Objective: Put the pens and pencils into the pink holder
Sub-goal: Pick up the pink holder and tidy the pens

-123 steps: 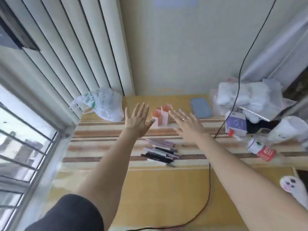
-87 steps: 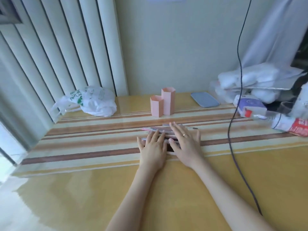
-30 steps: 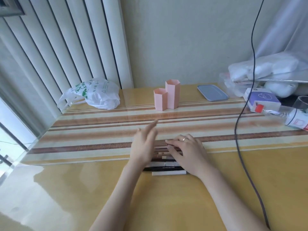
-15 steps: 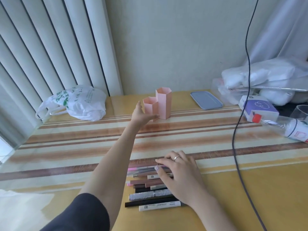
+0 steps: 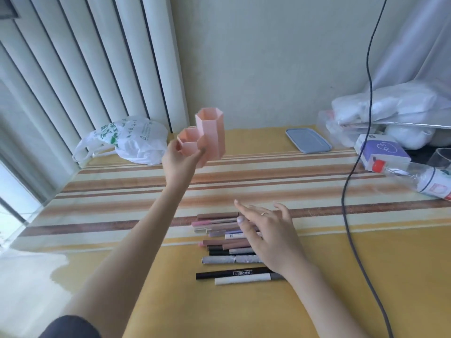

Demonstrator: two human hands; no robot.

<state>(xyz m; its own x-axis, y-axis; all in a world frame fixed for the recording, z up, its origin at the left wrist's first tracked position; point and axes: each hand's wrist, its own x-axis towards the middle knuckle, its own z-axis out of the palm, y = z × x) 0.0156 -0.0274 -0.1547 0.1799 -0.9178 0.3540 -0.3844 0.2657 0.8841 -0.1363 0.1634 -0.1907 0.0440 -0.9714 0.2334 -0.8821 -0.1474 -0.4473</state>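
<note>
The pink holder [image 5: 210, 132], two joined hexagonal tubes, is raised above the table at the back middle. My left hand [image 5: 181, 160] grips its shorter front tube from below. Several pens and pencils [image 5: 225, 242] lie side by side in a row on the near middle of the table, among them a black one and a white one nearest me. My right hand [image 5: 268, 236] hovers flat over the right ends of the row with fingers spread, holding nothing; it hides those ends.
A white plastic bag [image 5: 127, 140] lies at the back left by the blinds. A grey-blue lid [image 5: 308, 140], a purple box [image 5: 380, 150], a toppled plastic bottle [image 5: 424, 178] and wrapped bundles [image 5: 390, 108] crowd the right. A dark cable [image 5: 349, 191] hangs down across the table's right side.
My left hand has closed on the pink holder and lifted it off the table. My right hand has opened and risen slightly over the pens.
</note>
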